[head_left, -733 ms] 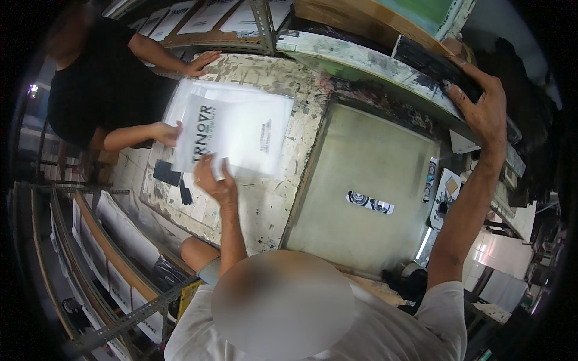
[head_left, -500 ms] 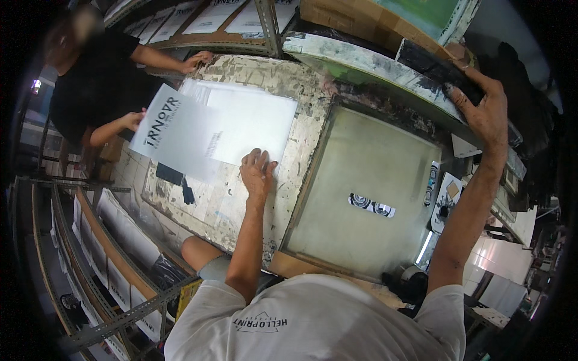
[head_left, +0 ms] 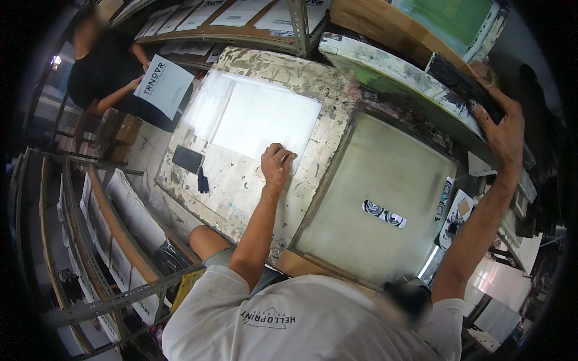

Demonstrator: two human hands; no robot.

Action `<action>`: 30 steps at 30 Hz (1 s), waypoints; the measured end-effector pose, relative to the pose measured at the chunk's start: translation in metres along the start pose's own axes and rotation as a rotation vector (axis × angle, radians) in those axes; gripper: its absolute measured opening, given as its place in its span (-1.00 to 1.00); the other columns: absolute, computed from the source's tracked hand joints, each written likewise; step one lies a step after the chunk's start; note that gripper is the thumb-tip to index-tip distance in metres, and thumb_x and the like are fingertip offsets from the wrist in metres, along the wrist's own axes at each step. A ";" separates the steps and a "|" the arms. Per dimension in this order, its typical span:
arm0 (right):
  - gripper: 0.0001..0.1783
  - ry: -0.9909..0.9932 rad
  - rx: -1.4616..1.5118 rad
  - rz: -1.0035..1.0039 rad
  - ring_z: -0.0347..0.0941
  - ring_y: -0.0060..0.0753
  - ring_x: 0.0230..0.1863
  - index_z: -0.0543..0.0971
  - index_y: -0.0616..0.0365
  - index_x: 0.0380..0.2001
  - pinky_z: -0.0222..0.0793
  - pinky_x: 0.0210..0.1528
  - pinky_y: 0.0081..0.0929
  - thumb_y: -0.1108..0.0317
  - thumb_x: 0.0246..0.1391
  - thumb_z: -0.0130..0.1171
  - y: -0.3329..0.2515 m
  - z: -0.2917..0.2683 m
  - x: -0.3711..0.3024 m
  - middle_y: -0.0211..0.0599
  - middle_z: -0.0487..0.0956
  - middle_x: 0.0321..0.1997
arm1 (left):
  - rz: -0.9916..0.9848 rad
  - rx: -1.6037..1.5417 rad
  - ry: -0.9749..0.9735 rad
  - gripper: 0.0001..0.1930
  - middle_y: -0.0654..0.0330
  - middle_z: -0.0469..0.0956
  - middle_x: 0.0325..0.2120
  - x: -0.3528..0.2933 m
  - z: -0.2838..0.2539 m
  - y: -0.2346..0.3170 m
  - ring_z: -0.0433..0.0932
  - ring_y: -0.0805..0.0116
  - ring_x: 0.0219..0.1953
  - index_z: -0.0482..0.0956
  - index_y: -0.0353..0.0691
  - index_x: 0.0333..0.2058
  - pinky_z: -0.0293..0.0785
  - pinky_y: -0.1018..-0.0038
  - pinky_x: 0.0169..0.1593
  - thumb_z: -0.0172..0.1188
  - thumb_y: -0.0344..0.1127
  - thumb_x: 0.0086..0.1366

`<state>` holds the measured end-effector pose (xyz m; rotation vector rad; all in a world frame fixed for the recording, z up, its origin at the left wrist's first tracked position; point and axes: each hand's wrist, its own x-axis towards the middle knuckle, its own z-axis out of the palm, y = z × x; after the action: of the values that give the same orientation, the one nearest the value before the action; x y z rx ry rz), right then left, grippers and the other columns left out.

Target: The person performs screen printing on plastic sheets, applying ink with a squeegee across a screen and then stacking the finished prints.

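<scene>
My left hand (head_left: 277,163) rests on the table (head_left: 313,78), its fingers (head_left: 288,159) curled down onto the near right corner of a white sheet (head_left: 265,120). They press on the paper rather than grip it, and nothing is held in that hand. The sheet lies flat on the worn, paint-flecked top, with a second pale sheet (head_left: 201,108) showing under its left edge.

My right hand (head_left: 503,129) is raised high to the right, fingers closed over the dark end of a squeegee (head_left: 463,84) that lies along the upper edge of the lifted frame (head_left: 385,72). Below it, the screen (head_left: 385,192) sits just right of the sheet, with a small black-and-white printed strip (head_left: 384,213) showing near its middle.

On the table left of my left hand lie a small dark rectangle (head_left: 188,159) and a smaller dark piece (head_left: 203,180) just beside it.

Across the table, at the upper left, another person (head_left: 99,75) in a black top holds a printed white sheet (head_left: 164,86) in both hands, well apart from the sheet under my fingers. Racks (head_left: 114,240) with more sheets stand to the left, and shelves (head_left: 241,18) with sheets run along the top.
</scene>
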<state>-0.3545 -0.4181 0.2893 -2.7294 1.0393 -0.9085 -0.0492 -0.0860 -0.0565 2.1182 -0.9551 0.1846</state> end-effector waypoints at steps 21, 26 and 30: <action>-0.36 -0.018 0.003 0.044 0.47 -0.07 0.18 0.64 0.16 0.05 0.32 0.25 -0.22 0.05 -0.06 0.49 0.005 0.001 0.004 0.04 0.58 0.09 | 0.054 -0.327 -0.137 -0.88 0.13 0.64 -0.28 0.019 -0.010 0.071 0.62 0.10 -0.25 0.69 -0.24 -0.39 0.52 0.29 -0.18 0.42 -0.35 0.11; -0.38 -0.017 -0.038 0.028 0.47 -0.06 0.18 0.63 0.16 0.07 0.30 0.27 -0.22 0.07 -0.03 0.49 0.026 0.006 0.006 0.03 0.55 0.11 | 0.093 -0.044 0.021 -0.64 0.01 0.64 -0.12 0.027 -0.015 0.044 0.58 -0.01 -0.04 0.65 -0.26 -0.13 0.49 0.18 0.02 0.43 -0.24 0.11; -0.38 -0.006 -0.086 0.011 0.46 -0.07 0.19 0.62 0.15 0.09 0.29 0.28 -0.23 0.10 -0.02 0.48 0.026 0.004 0.002 0.01 0.55 0.12 | -0.081 0.430 0.088 -0.52 -0.02 0.58 0.00 0.056 -0.039 -0.037 0.51 -0.03 0.05 0.56 -0.26 0.04 0.44 0.17 0.09 0.41 -0.26 0.14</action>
<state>-0.3662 -0.4400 0.2804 -2.7908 1.1172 -0.8731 0.0226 -0.0752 -0.0289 2.5105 -0.8295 0.4745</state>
